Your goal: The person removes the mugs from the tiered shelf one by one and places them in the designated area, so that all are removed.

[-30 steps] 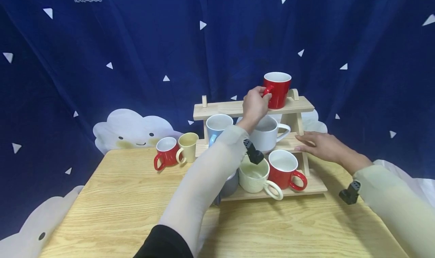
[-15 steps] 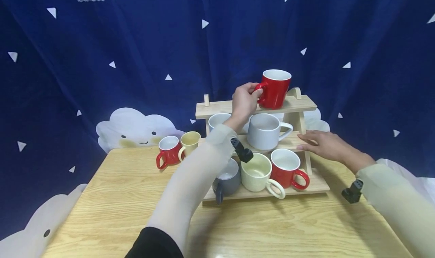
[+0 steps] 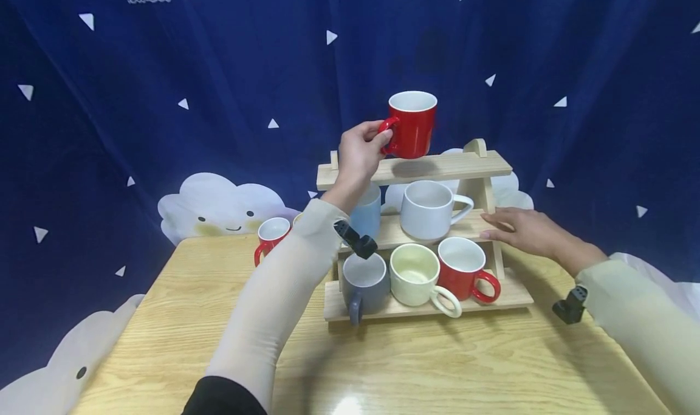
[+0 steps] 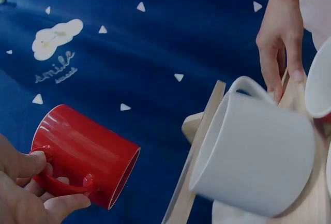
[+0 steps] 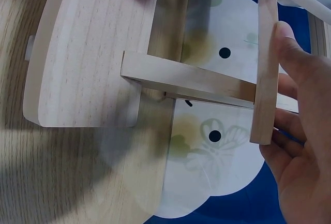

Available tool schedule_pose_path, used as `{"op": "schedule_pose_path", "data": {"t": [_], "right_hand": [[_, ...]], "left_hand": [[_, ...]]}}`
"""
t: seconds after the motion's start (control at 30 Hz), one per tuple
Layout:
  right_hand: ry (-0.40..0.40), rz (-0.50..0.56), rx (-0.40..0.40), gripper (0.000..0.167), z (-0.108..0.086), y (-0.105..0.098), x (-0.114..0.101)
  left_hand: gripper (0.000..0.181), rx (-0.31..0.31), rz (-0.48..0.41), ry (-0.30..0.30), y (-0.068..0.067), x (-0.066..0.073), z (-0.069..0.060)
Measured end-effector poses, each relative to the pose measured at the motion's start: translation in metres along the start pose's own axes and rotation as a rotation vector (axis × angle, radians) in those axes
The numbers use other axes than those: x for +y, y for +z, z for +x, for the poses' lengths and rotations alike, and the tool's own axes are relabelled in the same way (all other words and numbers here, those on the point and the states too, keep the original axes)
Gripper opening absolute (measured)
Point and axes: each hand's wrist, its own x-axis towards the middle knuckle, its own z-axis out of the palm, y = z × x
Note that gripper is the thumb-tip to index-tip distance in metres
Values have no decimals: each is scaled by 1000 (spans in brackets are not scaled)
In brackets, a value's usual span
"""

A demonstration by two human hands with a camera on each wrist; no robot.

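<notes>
My left hand [image 3: 361, 150] pinches the handle of a red mug [image 3: 414, 126] with a white inside, holding it upright in the air above the top board of a wooden tiered rack [image 3: 448, 167]. In the left wrist view the same red mug [image 4: 85, 154] hangs from the thumb and fingers by its handle. My right hand [image 3: 527, 233] grips the right end of the rack's middle board; in the right wrist view the thumb lies on one face of the board [image 5: 266, 79] and the fingers on the other.
On the middle board stand a white mug [image 3: 428, 211] and a light blue mug [image 3: 367, 214]. A grey mug [image 3: 366, 284], a cream mug [image 3: 414, 276] and another red mug [image 3: 459, 275] fill the bottom board. Left on the table, a small red mug [image 3: 271, 236] is partly behind my left arm.
My left hand has lifted the red mug off the top board and carried it up and leftward. My right hand keeps its grip on the rack.
</notes>
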Motion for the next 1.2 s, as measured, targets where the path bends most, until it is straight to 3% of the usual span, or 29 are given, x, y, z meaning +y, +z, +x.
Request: {"op": "schedule_pose_path", "data": {"t": [0.17,0.4,0.7,1.2], "right_hand": [[-2,5,5,63,-1,0,-1],[10,2,-9,64,1,-1,-4],[-3,11,10,62,-1,-2,-4],[-3,0,-4,62,1,-2,-4]], "left_hand": [[29,32,-47,16,-20,1,0],[29,29,-135,12,-52,4,-3],[32,73,-120,11,-92,-1,-8],[33,180,-125,-24,-158,-20,-18]]}}
